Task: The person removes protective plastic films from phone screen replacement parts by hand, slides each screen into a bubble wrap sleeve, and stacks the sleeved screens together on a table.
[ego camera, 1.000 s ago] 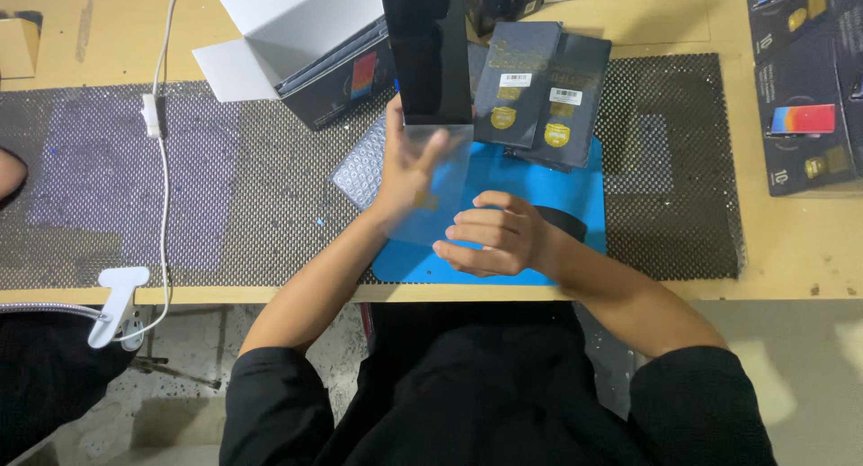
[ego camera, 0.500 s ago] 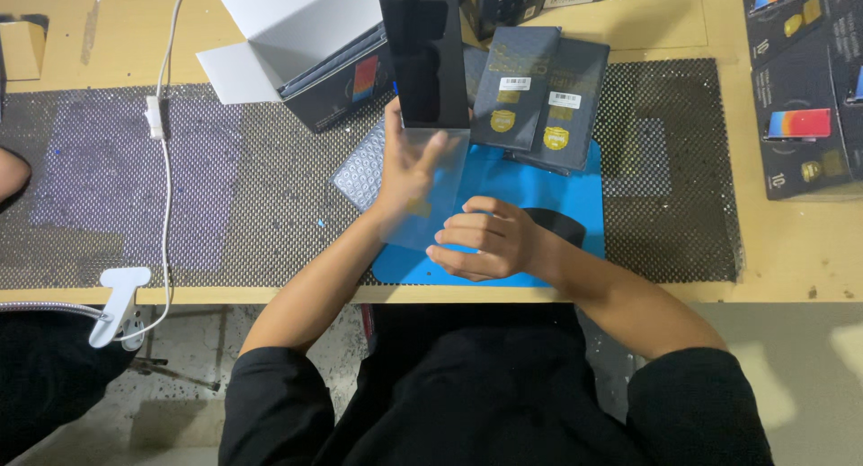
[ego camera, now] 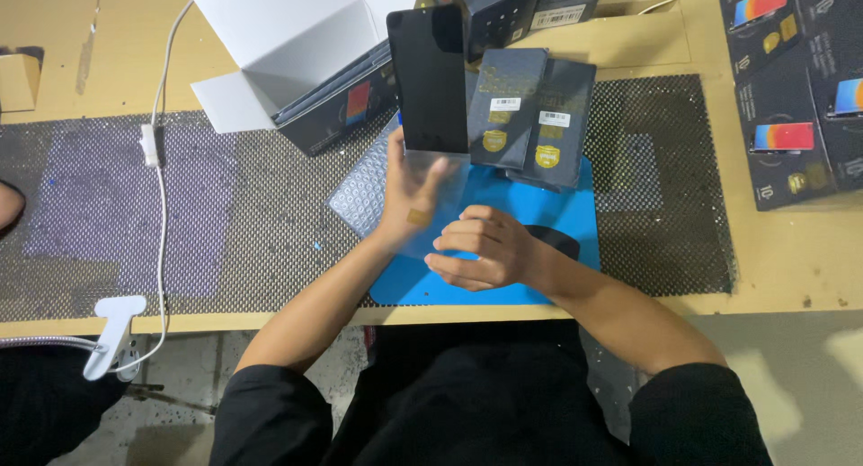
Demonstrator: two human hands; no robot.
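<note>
Two hands on one phone [ego camera: 430, 78] | our left hand [ego camera: 409, 196] grips its lower end | right hand [ego camera: 481, 248] curled, holding nothing we can see | phone seems stiff, slick, breakable: hold by edges

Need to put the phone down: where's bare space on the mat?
Free: the purple patch left of the white cable, and the mesh mat right of the blue pad. Crowded: top centre, around the phone, dark packets and open white box.
</note>
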